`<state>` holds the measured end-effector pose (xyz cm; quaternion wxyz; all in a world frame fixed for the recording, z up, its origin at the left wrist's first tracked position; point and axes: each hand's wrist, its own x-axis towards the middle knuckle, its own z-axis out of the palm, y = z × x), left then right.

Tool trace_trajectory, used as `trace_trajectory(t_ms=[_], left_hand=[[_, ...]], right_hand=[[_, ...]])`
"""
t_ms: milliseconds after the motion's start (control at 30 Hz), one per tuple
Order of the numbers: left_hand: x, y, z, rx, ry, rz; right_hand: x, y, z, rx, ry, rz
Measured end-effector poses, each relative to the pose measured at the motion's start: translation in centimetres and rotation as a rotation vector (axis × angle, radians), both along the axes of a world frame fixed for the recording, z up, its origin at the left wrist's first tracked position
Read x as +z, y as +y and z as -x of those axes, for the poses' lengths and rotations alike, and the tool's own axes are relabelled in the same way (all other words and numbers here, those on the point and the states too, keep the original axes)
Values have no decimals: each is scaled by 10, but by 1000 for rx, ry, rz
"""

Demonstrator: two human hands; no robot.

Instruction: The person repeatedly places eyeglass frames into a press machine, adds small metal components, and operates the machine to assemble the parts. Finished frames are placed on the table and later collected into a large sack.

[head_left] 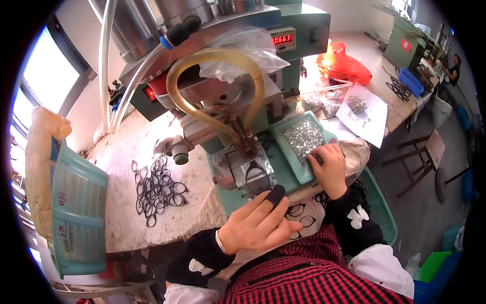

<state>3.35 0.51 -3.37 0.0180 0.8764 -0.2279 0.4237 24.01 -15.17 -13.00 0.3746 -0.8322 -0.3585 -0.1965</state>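
My left hand reaches to the front of the machine's metal fixture, a black cap over one fingertip. Its fingers are closed at the lower end of a black eyeglass frame, whose round rim lies against the fixture under two brown prongs; the grip itself is partly hidden. My right hand rests at the right side of a green tray, fingers curled at the edge of a heap of small silver metal pieces. A dark cover shows at its fingertips; whatever they pinch cannot be made out.
Several black rims lie piled on the worn table at left, beside a tall teal basket. More frames lie near my lap, above a green bin. A red bag, paper sheet and wooden stool are at right.
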Motion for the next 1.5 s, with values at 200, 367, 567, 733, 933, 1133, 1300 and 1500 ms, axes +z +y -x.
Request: trace_trajectory(t_ms=[200, 367, 567, 733, 933, 1133, 1300, 1500], left_hand=[[4, 9, 3, -17, -41, -24], [10, 9, 2, -40, 4, 8], [-29, 59, 64, 79, -250, 147], [-23, 60, 43, 369, -112, 452], [-44, 97, 8, 424, 102, 752], [-65, 125, -2, 487, 143, 1090], [-84, 156, 17, 545, 58, 1366], [-102, 169, 67, 634, -121, 1551]], right_hand=[[18, 28, -16, -11, -9, -20], [16, 32, -16, 158, -219, 152], [-22, 57, -9, 72, -183, -118], [-13, 41, -7, 37, -112, -112], [1, 35, -6, -102, -95, -56], [31, 30, -3, -56, -109, -13], [22, 35, -5, 24, 89, -290], [17, 4, 14, 24, 564, -500]])
